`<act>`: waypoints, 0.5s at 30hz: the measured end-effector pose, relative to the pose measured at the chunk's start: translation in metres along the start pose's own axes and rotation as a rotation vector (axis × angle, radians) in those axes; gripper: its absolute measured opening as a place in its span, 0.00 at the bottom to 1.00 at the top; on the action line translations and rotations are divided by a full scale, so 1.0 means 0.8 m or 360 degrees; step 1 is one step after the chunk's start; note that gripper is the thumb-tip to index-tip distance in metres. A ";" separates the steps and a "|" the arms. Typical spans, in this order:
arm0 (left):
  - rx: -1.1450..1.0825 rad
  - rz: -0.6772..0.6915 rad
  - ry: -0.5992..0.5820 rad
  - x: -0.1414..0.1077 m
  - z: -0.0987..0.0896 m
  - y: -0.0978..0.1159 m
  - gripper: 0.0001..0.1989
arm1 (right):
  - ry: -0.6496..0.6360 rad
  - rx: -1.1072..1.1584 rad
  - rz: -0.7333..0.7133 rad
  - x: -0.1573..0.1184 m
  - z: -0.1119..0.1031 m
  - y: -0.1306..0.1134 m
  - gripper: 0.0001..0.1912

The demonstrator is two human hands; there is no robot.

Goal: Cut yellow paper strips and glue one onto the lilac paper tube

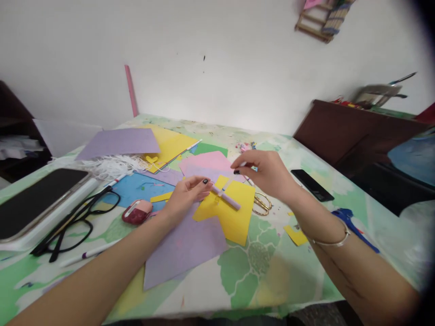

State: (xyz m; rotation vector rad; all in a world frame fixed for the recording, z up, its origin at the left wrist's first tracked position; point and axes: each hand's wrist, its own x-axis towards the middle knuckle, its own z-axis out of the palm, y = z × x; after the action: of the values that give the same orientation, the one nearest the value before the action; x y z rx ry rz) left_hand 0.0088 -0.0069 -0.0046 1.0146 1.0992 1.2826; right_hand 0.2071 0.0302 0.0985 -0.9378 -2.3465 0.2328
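Note:
My left hand point(186, 194) is closed on one end of a thin purple paper roll point(229, 198). A strip of clear tape point(228, 182) crosses the roll and stretches up toward my right hand point(263, 172), whose thumb and forefinger pinch its upper end. Beneath the roll lies a cut sheet of yellow paper point(239, 226). A purple sheet point(186, 253) is nearer the front, and a pink sheet point(207, 163) lies behind. Gold-handled scissors point(261, 204) rest just right of the yellow paper.
On the left are a tablet-like device point(41, 199), black glasses point(84, 217), a pink-and-red earphone case point(137, 211) and white string point(108, 167). To the right lie a black phone point(312, 184), yellow scraps point(295, 235) and a blue-handled tool point(355, 226). A white wall point(190, 81) stands behind.

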 end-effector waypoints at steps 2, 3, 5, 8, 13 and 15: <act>0.0025 0.0043 -0.0002 0.001 -0.002 0.000 0.20 | -0.0049 -0.0074 -0.0027 0.024 -0.019 -0.017 0.13; 0.0035 0.0067 0.0000 0.002 -0.004 0.000 0.19 | -0.0041 -0.0128 -0.0043 0.035 -0.028 -0.025 0.13; 0.0064 0.0111 0.0023 0.005 -0.007 0.000 0.18 | -0.0001 -0.0229 -0.0073 0.054 -0.045 -0.041 0.14; 0.0196 0.0180 0.0083 0.011 -0.015 0.003 0.14 | 0.0101 -0.0373 -0.0096 0.073 -0.067 -0.061 0.15; 0.0633 0.0296 0.0099 0.016 -0.031 0.009 0.08 | 0.0117 -0.0561 0.0009 0.068 -0.072 -0.053 0.14; 0.0795 0.0325 0.0060 0.014 -0.032 0.010 0.07 | -0.0075 -0.0554 0.0115 0.049 -0.057 -0.025 0.14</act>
State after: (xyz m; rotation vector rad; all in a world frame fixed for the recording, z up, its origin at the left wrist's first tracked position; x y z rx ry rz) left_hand -0.0184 0.0041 -0.0027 1.5100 1.4125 1.2148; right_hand 0.1997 0.0393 0.1606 -1.1925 -2.4449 -0.1328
